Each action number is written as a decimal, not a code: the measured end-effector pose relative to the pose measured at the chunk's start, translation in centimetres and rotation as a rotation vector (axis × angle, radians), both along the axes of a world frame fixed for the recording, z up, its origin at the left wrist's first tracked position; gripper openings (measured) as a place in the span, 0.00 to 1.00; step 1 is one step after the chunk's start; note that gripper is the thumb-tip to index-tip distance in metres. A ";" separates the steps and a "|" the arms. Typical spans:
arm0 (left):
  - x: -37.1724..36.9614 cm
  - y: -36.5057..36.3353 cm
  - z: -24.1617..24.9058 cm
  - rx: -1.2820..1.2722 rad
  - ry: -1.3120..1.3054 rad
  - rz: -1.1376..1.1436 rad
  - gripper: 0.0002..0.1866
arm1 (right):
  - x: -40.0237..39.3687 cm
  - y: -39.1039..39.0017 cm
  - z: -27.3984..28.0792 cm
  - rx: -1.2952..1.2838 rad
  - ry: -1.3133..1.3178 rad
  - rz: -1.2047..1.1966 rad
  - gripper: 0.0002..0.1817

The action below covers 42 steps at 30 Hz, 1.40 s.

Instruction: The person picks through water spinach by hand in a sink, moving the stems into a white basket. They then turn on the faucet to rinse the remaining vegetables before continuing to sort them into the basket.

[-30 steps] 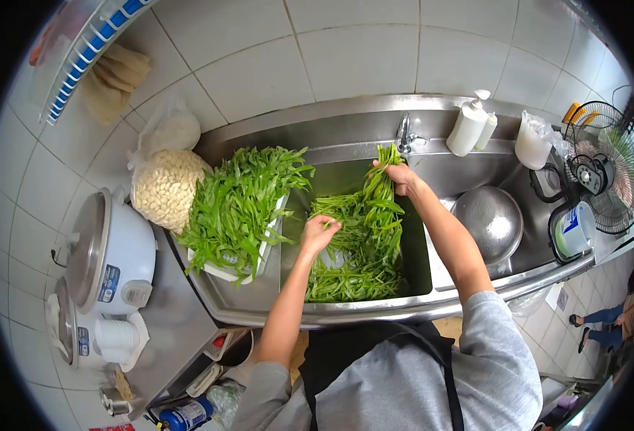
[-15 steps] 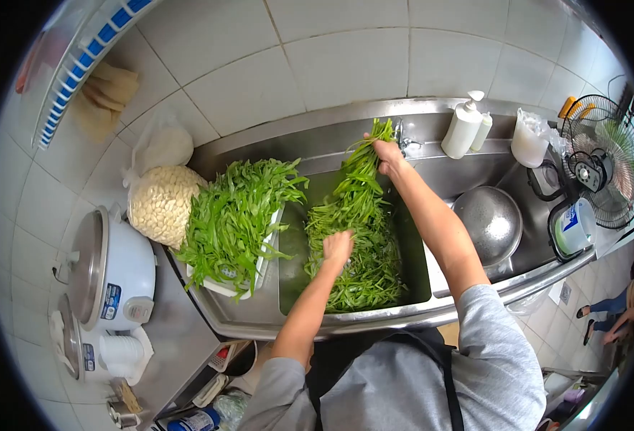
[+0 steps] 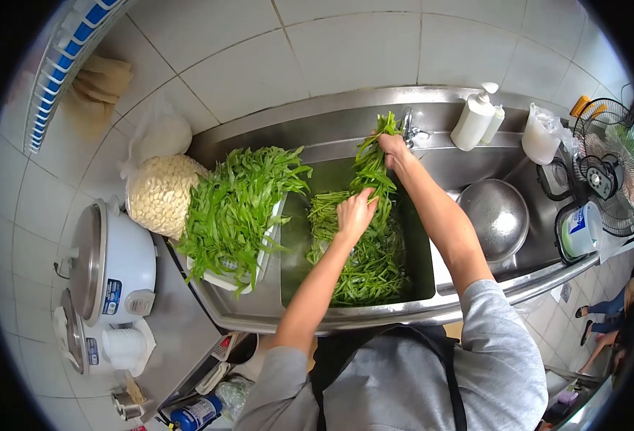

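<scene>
My right hand (image 3: 396,151) is closed around the stem end of a bunch of long-leaved greens (image 3: 371,169), near the faucet. The bunch hangs down from it into the left sink basin (image 3: 297,248). Against the side of that bunch, my left hand (image 3: 356,214) has its fingers closed on some of the greens. More loose greens (image 3: 367,273) lie in the basin below both hands. Left of the basin, a white basket (image 3: 269,248) is heaped with similar leafy greens (image 3: 234,208).
A faucet (image 3: 412,129) and pump bottle (image 3: 473,118) stand behind the sink. An upturned metal bowl (image 3: 494,219) sits in the right basin, with a fan (image 3: 608,169) beyond. A bag of pale beans or nuts (image 3: 160,195) and a rice cooker (image 3: 127,262) stand left.
My left hand has moved up and right from the greens in the basin to the hanging bunch. My right hand keeps its hold near the faucet. The view has shifted slightly.
</scene>
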<state>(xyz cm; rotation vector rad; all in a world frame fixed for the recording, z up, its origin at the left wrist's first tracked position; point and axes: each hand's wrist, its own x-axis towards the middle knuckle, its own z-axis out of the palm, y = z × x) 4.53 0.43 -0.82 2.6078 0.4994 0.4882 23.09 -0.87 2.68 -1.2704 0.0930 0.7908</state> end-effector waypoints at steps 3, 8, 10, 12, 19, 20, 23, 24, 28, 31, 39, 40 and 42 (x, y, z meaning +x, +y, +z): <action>0.3 0.4 -0.8 -0.007 -0.012 0.042 0.11 | 0.2 1.5 -3.0 -0.054 -0.071 -0.178 0.10; -1.5 2.1 1.8 -0.286 0.104 0.037 0.13 | -0.4 -0.5 -3.6 -0.377 -0.501 0.039 0.30; -2.3 3.9 1.5 -0.396 0.031 0.004 0.13 | -0.8 -0.8 -3.5 -0.568 -0.804 0.150 0.32; -3.0 5.7 1.3 -0.572 0.062 -0.117 0.13 | -1.7 -2.0 -2.0 -0.597 -0.801 0.206 0.38; -4.9 7.0 3.1 -1.006 0.247 -0.170 0.13 | -2.9 -2.8 -0.6 -0.432 -0.665 0.619 0.39; -4.8 7.0 2.9 -1.063 0.264 -0.150 0.12 | -3.1 -2.7 -0.7 -0.432 -0.665 0.618 0.39; -4.2 7.0 2.1 -1.254 0.227 -0.151 0.11 | -5.2 -2.7 0.9 -0.470 -0.624 0.572 0.35; -3.9 6.6 2.4 -1.253 0.229 -0.154 0.11 | -5.0 -2.2 0.1 -0.471 -0.623 0.569 0.35; -3.0 6.5 1.1 -0.762 0.180 -0.110 0.12 | -4.9 -1.1 -1.3 -0.474 -0.540 0.509 0.33; -3.0 6.2 1.4 -0.465 0.004 -0.002 0.12 | -4.8 -0.7 -0.9 -0.528 -0.454 0.483 0.27; -2.0 6.8 0.3 -0.486 -0.004 -0.034 0.14 | -5.7 -0.1 -0.6 -0.448 -0.387 0.553 0.25; -1.9 6.8 0.1 -0.503 -0.026 -0.046 0.13 | -5.8 0.0 -0.7 -0.448 -0.386 0.552 0.25; -1.8 6.7 0.0 -0.520 -0.046 -0.060 0.12 | -5.9 0.1 -0.7 -0.468 -0.368 0.561 0.24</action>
